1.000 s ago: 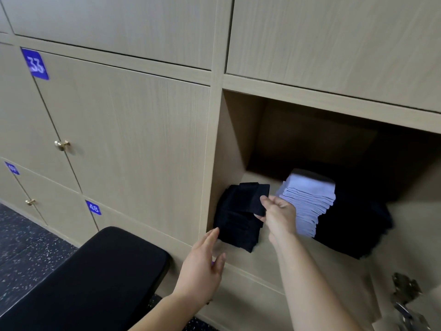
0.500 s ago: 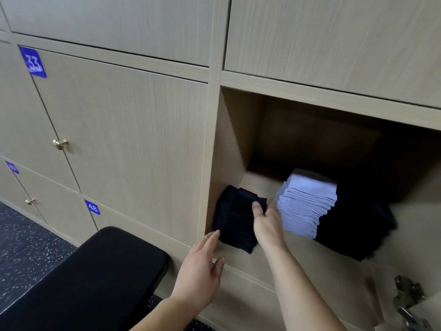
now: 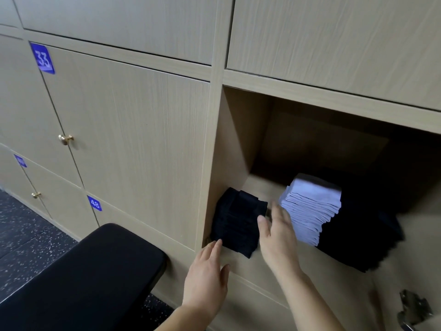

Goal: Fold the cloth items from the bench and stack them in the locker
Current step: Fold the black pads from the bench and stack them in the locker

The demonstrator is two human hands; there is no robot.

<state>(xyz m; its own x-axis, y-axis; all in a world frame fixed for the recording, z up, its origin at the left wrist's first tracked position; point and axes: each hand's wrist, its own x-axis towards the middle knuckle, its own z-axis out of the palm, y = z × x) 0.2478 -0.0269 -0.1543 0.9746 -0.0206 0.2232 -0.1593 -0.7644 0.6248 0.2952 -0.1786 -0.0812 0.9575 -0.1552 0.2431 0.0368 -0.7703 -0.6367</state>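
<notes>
Flanking the stack of folded dark navy cloths [image 3: 236, 223], your hands are apart, one on each side of it, and neither is clamped on anything. Right hand [image 3: 276, 232]: fingers straight and spread, thumb tip at the stack's right edge, the rest of the hand between that stack and the next one. It's motion-blurred, so I can't tell if the fingers touch anything. Left hand [image 3: 207, 280]: flat, fingers straight, fingertips at the stack's lower left corner, by the front lip of the open light-wood locker compartment [image 3: 241, 144].

Why, as I read it: the placing looks done and you're boxing the stack in from both sides to square it, since its front corner sits right at the lip and could slump off. It sits close against the left wall, probably to keep colours sorted and leave floor space. So the task cloth is in the locker, at front left.

Counts:
- **Cloth piles in the locker:** 3. Navy is on the left, the stack of folded pale lavender cloths [image 3: 312, 209] is in the middle, and the pile of folded black cloth [image 3: 365, 235] is on the right, touching the lavender. The layers are too thin to count.
- **Hands:** 2
- **Black padded bench [image 3: 95, 278]:** 1, lower left, near the locker fronts.
- **Blue number tags [image 3: 43, 59]:** 3, reading 33, 48 and one unreadable.
- **Brass knobs [image 3: 65, 139]:** 2
- **Metal hinge [image 3: 415, 306]:** 1, bottom right
</notes>
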